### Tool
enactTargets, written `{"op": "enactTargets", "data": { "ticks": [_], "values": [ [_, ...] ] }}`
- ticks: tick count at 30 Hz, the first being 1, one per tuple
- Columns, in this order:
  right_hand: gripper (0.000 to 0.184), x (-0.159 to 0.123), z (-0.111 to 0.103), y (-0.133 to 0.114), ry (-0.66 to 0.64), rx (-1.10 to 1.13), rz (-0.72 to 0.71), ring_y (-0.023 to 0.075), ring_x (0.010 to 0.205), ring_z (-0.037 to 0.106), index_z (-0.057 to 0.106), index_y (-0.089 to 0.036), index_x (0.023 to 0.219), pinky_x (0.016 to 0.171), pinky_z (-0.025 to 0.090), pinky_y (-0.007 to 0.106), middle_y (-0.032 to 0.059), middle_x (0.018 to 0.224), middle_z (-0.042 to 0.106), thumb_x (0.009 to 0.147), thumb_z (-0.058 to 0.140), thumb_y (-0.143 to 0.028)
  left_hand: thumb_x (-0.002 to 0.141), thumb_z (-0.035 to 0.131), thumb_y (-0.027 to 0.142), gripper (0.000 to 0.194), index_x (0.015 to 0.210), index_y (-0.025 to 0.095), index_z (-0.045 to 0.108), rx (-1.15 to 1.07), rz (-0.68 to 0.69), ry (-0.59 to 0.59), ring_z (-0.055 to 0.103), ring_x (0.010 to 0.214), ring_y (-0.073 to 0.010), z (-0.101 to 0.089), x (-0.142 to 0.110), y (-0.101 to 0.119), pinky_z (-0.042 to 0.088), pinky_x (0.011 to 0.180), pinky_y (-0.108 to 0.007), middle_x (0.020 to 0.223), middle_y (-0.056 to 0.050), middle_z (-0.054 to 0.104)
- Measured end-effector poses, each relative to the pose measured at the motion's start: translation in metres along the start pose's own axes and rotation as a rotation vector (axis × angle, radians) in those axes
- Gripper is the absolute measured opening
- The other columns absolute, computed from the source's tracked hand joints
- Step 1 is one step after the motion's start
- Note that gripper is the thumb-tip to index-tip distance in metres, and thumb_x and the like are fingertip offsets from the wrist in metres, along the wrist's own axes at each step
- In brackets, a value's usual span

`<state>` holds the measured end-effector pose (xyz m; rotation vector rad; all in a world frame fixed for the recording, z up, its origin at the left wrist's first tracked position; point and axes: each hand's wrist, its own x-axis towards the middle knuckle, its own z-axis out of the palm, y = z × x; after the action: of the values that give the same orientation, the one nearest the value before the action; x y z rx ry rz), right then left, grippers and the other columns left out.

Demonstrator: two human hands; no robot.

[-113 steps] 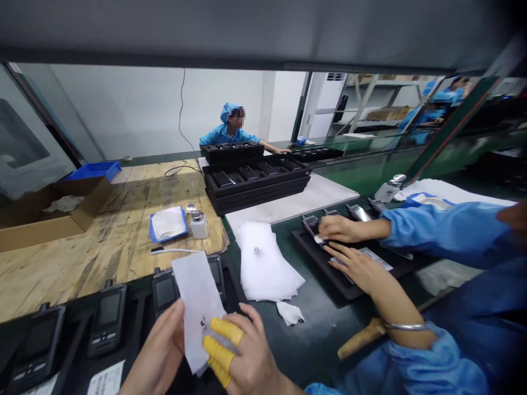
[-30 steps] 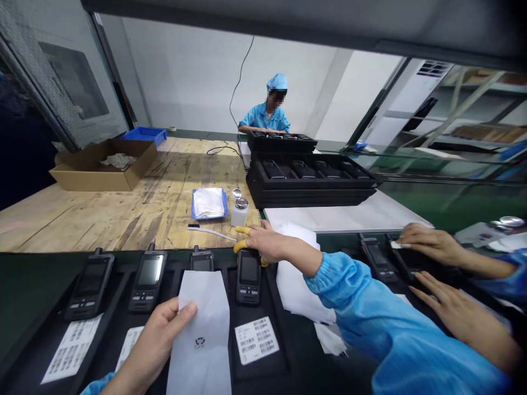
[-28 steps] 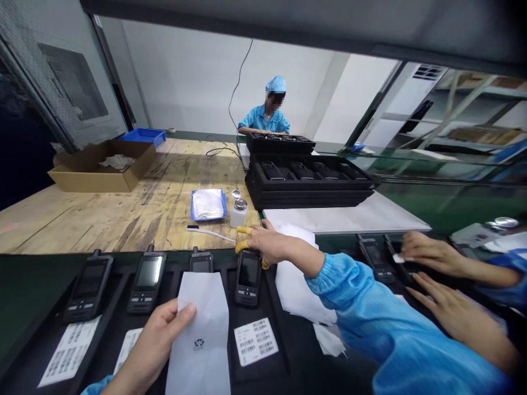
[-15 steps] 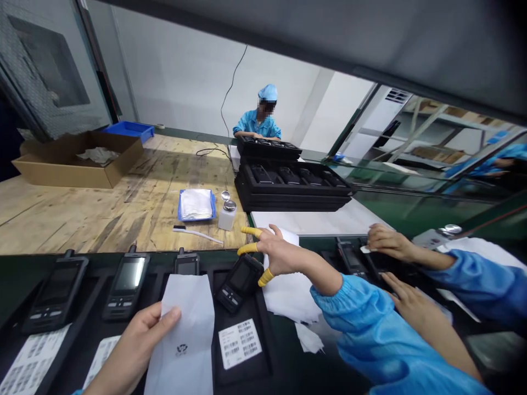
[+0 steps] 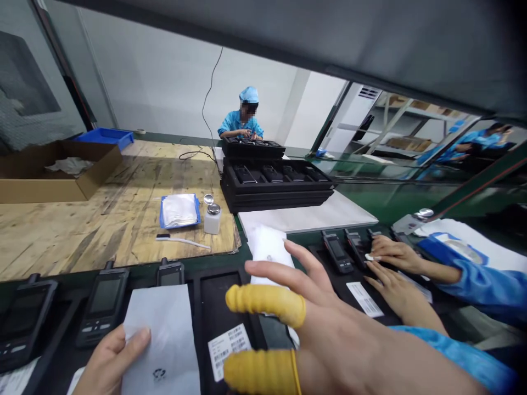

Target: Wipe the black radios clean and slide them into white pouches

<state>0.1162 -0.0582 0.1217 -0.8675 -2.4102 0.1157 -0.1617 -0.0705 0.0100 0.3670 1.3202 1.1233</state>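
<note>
My left hand (image 5: 109, 362) at the bottom left pinches a white bag (image 5: 160, 340) with a small printed mark, thumb on top. My right hand (image 5: 341, 340) is close to the camera, with yellow finger cots on thumb and forefinger. Between those two fingers shows a dark piece of a black handheld device (image 5: 275, 336), mostly hidden by the hand; the other fingers are stretched out. Below lies a black tray (image 5: 206, 291) with an empty slot and a barcode label (image 5: 228, 348). Further handheld devices (image 5: 102, 304) sit in the slots to the left.
A co-worker's hands (image 5: 395, 255) work on devices in another tray at the right. White bags (image 5: 267, 247) lie in a pile ahead. Stacked black trays (image 5: 275, 184), a small bottle (image 5: 212, 218), a blue dish of wipes (image 5: 179, 211), a brush (image 5: 181, 240) and a cardboard box (image 5: 49, 175) stand beyond. Another person (image 5: 242, 118) sits far off.
My right hand lifted the rightmost device out of its slot and drew it back toward me. That slot now stands empty. My left hand kept hold of the white bag.
</note>
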Motion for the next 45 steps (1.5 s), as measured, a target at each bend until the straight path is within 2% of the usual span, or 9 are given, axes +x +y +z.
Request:
{"op": "enactTargets", "data": {
  "ticks": [4, 12, 16, 20, 23, 27, 30, 36, 45],
  "values": [
    [0.061, 0.009, 0.001, 0.018, -0.290, -0.039, -0.052, 0.0346, 0.133, 0.026, 0.057, -0.036, 0.119, 0.105, -0.001, 0.069, 0.0069, 0.132, 0.043, 0.063, 0.073, -0.054, 0.041, 0.089, 0.045, 0.051, 0.078, 0.016, 0.069, 0.034, 0.061, -0.023, 0.068, 0.060, -0.0255, 0.003, -0.004, 0.003, 0.053, 0.048, -0.028, 0.068, -0.003, 0.072],
    [0.068, 0.012, 0.016, 0.051, -0.353, -0.075, 0.156, 0.0353, 0.131, 0.028, 0.060, -0.032, 0.117, 0.101, 0.003, 0.072, 0.0120, 0.132, 0.040, 0.055, 0.079, -0.054, 0.037, 0.090, 0.043, 0.050, 0.073, 0.016, 0.068, 0.020, 0.049, -0.055, 0.063, 0.050, -0.0210, 0.007, -0.006, 0.008, 0.052, 0.049, -0.028, 0.061, -0.001, 0.070],
    [0.064, 0.003, 0.004, 0.027, -0.306, -0.099, 0.067, 0.0353, 0.132, 0.028, 0.059, -0.034, 0.116, 0.103, 0.002, 0.071, 0.0096, 0.131, 0.042, 0.059, 0.075, -0.056, 0.045, 0.089, 0.042, 0.042, 0.074, 0.019, 0.069, -0.008, 0.085, -0.077, 0.065, 0.053, -0.0202, 0.007, -0.008, 0.005, 0.050, 0.046, -0.024, 0.066, 0.001, 0.071],
    [0.035, -0.017, -0.004, -0.014, -0.106, -0.267, -0.159, 0.0237, 0.131, 0.034, 0.059, -0.038, 0.113, 0.114, 0.002, 0.053, 0.0005, 0.124, 0.054, 0.079, 0.063, -0.044, 0.045, 0.089, 0.041, 0.041, 0.075, 0.020, 0.069, -0.013, 0.067, -0.065, 0.068, 0.061, -0.0235, 0.006, -0.007, 0.002, 0.049, 0.046, -0.024, 0.070, 0.001, 0.072],
    [0.025, -0.024, -0.004, -0.029, 0.025, -0.361, -0.191, 0.0202, 0.127, 0.040, 0.060, -0.037, 0.110, 0.116, 0.003, 0.046, -0.0012, 0.115, 0.060, 0.086, 0.055, -0.042, 0.046, 0.089, 0.039, 0.042, 0.076, 0.018, 0.069, 0.002, 0.087, -0.079, 0.068, 0.060, -0.0229, 0.005, -0.005, 0.002, 0.051, 0.050, -0.025, 0.068, 0.001, 0.072],
    [0.043, -0.015, 0.001, -0.012, -0.063, -0.241, -0.136, 0.0284, 0.133, 0.029, 0.056, -0.037, 0.117, 0.110, -0.006, 0.059, 0.0035, 0.125, 0.053, 0.078, 0.062, -0.051, 0.049, 0.089, 0.039, 0.046, 0.083, 0.017, 0.067, 0.031, 0.065, -0.116, 0.068, 0.061, -0.0232, -0.001, -0.001, 0.003, 0.053, 0.054, -0.027, 0.069, 0.000, 0.072],
    [0.062, -0.004, 0.006, 0.013, -0.176, -0.211, 0.015, 0.0354, 0.135, 0.022, 0.057, -0.033, 0.119, 0.105, -0.001, 0.068, 0.0101, 0.130, 0.046, 0.063, 0.076, -0.051, 0.048, 0.089, 0.040, 0.055, 0.091, 0.016, 0.065, 0.056, 0.081, -0.117, 0.067, 0.058, -0.0248, -0.004, 0.002, 0.003, 0.053, 0.054, -0.031, 0.068, -0.001, 0.072],
    [0.072, 0.000, 0.018, 0.042, -0.182, -0.225, 0.159, 0.0394, 0.134, 0.023, 0.060, -0.031, 0.115, 0.102, 0.004, 0.070, 0.0126, 0.129, 0.042, 0.049, 0.084, -0.048, 0.046, 0.088, 0.045, 0.062, 0.095, 0.017, 0.064, 0.100, 0.089, -0.077, 0.066, 0.055, -0.0230, -0.006, 0.007, 0.003, 0.052, 0.051, -0.029, 0.066, -0.002, 0.070],
    [0.059, -0.002, -0.001, 0.051, 0.176, -0.364, 0.122, 0.0401, 0.128, 0.033, 0.062, -0.027, 0.114, 0.101, 0.017, 0.068, 0.0138, 0.127, 0.041, 0.062, 0.076, -0.050, 0.052, 0.084, 0.040, 0.037, 0.074, 0.013, 0.070, 0.362, 0.335, -0.260, 0.062, 0.059, -0.0177, 0.012, -0.016, 0.009, 0.048, 0.056, -0.024, 0.069, -0.005, 0.071]
  ]
}}
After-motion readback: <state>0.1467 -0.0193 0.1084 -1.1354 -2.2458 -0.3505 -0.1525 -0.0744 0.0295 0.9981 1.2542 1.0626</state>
